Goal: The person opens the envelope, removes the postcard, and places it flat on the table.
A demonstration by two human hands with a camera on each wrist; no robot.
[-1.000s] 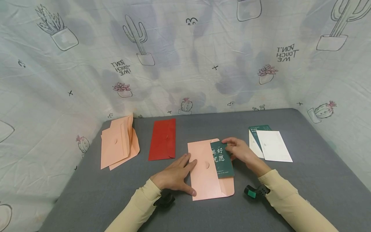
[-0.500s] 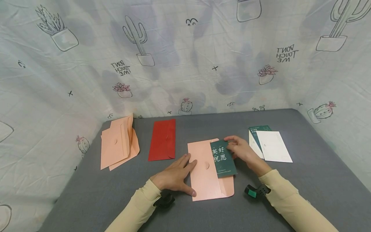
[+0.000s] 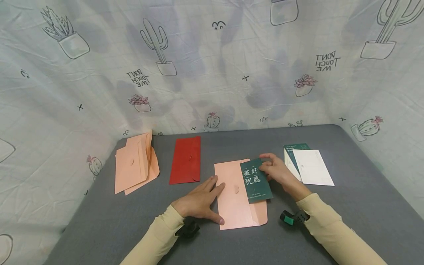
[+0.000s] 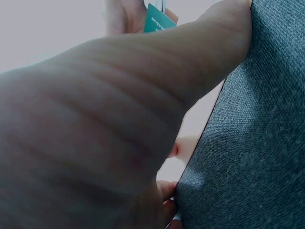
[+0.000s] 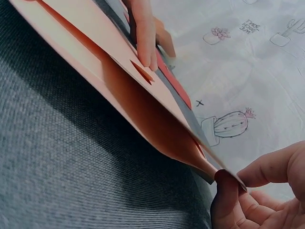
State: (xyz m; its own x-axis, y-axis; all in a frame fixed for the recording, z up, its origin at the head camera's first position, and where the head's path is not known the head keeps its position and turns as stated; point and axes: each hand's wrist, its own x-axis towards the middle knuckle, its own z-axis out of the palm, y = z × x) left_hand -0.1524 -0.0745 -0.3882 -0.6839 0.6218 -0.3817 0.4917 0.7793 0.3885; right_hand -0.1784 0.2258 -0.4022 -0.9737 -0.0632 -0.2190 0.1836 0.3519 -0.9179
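Note:
A pink envelope (image 3: 233,209) lies flat with its opening to the right. A dark green card (image 3: 256,189) with white Chinese characters projects from that opening, its left part hidden under the envelope's front. My right hand (image 3: 278,171) pinches the card near its top right corner; in the right wrist view, thumb and fingers close on its edge beside the gaping envelope mouth. Spread over the envelope's left side, my left hand (image 3: 200,200) rests with extended fingers. The left wrist view is mostly filled by that hand (image 4: 109,109), with a bit of the green card (image 4: 159,20) beyond.
Several pink envelopes (image 3: 127,165) are stacked at the left of the grey table (image 3: 132,228). A red envelope (image 3: 185,160) lies behind my left hand. At the right are a white card (image 3: 314,167) and green card (image 3: 296,146), overlapping. A printed curtain (image 3: 205,73) surrounds the table.
My right hand has moved slightly right and away from me, sliding the green card further out of the envelope; more of its print shows and it tilts slightly. My left hand has stayed put.

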